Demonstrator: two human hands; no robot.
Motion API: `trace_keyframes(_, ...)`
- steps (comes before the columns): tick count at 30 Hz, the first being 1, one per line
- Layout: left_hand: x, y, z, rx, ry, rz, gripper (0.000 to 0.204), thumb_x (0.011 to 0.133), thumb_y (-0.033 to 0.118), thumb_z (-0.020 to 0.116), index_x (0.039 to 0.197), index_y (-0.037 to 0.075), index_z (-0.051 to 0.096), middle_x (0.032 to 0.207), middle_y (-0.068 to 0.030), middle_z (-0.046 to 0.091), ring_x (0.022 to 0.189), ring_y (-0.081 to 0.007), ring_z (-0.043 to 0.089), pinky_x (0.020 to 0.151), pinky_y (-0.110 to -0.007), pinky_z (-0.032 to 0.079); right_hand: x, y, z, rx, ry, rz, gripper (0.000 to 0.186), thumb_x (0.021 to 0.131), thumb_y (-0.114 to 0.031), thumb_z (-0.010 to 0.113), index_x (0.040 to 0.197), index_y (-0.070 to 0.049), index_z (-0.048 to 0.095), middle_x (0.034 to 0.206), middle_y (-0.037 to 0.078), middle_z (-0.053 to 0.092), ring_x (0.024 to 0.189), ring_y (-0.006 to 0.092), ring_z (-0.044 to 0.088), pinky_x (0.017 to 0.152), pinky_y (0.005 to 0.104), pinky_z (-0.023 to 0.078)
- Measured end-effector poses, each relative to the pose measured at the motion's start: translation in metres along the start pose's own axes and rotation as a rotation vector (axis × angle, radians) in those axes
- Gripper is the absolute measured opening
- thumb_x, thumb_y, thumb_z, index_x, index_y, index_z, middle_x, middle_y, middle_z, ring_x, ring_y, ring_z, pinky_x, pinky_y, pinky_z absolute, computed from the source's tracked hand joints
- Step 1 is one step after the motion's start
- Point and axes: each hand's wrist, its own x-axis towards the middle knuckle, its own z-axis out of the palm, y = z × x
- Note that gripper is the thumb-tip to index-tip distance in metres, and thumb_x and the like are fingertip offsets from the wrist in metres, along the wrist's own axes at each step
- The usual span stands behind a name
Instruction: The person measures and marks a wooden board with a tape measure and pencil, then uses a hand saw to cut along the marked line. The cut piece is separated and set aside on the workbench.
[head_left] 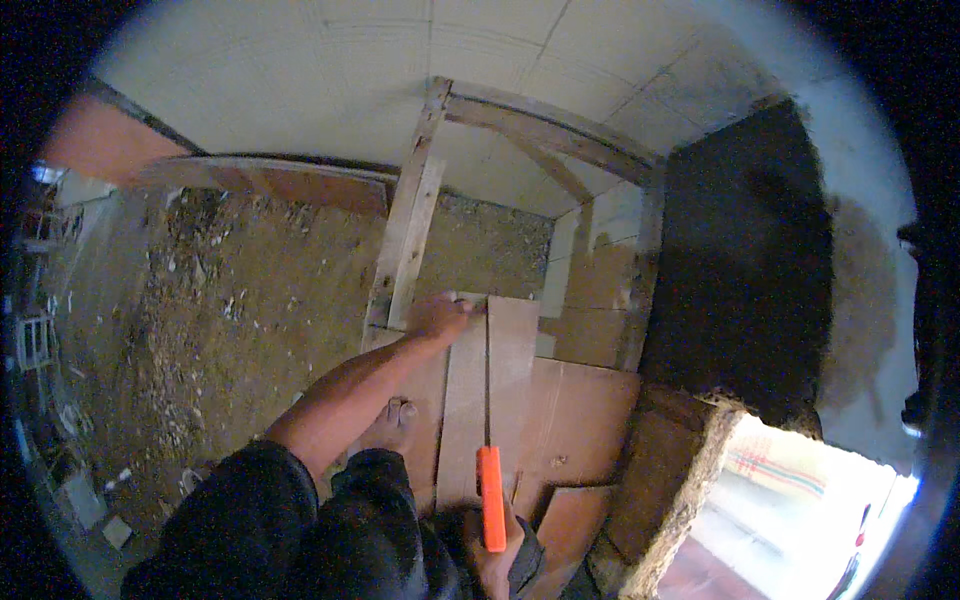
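My right hand (497, 565) is closed round the orange handle of a handsaw (491, 500). Its thin dark blade, seen almost edge-on, runs away from me along a long pale board (465, 400). At the far end of this board my left hand (443, 318) grips its left edge, fingers curled close to the blade's tip. The board lies over a brownish wooden panel (580, 410). Beside my left forearm, my bare foot (388, 428) shows near the board's left side.
A rough timber frame (550, 125) stands beyond the board, against a pale panelled wall (350, 60). Dirt ground (250, 290) with scattered chips spreads to the left. A dark opening (745, 270) is at right, with a bright broken-edged gap (780, 500) below it.
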Motion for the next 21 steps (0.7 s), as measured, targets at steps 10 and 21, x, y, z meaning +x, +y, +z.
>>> trace_keyframes(10,-0.010,0.016,-0.008,-0.166,0.028,-0.016,0.052,0.092,0.046,0.060,0.116,0.000,0.067,0.105,-0.0247,0.070,0.096,-0.0453,0.067,0.089,-0.055,0.051,0.142,0.020,0.055,-0.081,-0.090,-0.082,0.043,0.079,-0.005,0.063,0.122,0.001,0.062,0.077,0.003,0.060,0.066,0.0139,0.057,0.060,0.0306,0.048)
trace_keyframes(21,0.007,0.012,-0.004,-0.223,0.107,0.015,0.042,0.084,0.040,0.067,0.101,0.001,0.072,0.100,-0.0215,0.072,0.098,-0.0391,0.069,0.084,-0.050,0.053,0.177,-0.003,0.081,-0.068,-0.025,-0.104,0.023,0.081,-0.008,0.064,0.103,-0.002,0.062,0.065,-0.003,0.046,0.054,0.0106,0.048,0.049,0.0311,0.041)
